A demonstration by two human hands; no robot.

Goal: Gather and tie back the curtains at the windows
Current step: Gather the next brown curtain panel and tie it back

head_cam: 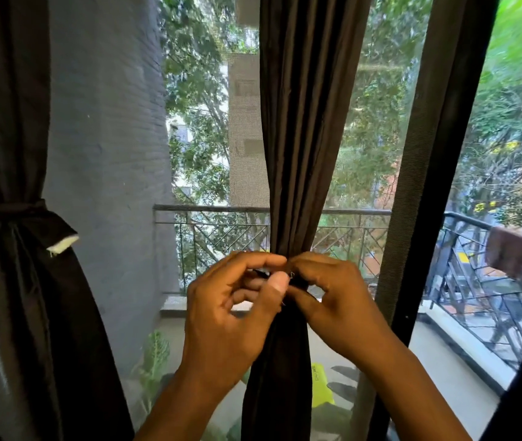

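— Where do we have the middle curtain (304, 128)?

— It hangs straight down the centre of the window, its long axis vertical, and we have it cinched into a narrow waist low in the view. Above the waist its folds spread a little; below it the cloth drops as one tight column to the bottom edge.

— And our hands?

— Both come up from below and meet at that waist. Our left hand (231, 313) has its fingers curled, the thumb pressed forward against the index finger, pinching a dark tie band (263, 272) at the front of the curtain. Our right hand (333, 300) curls in from the other side, thumb and forefinger closed narrowly on the same spot, where a tiny metal hook or clip (291, 274) glints.

— Can we see how the band runs?

— Hardly. Our fingers cover most of it, and what the little metal piece is we cannot tell.

— What lies further out?

— At the left edge the other curtain (15, 154) is already gathered, a band knotted round it with a white-tipped end sticking out. Beyond the screen runs the balcony railing (221, 214), with a brown cloth (507, 253) draped over it on the right, and trees behind.
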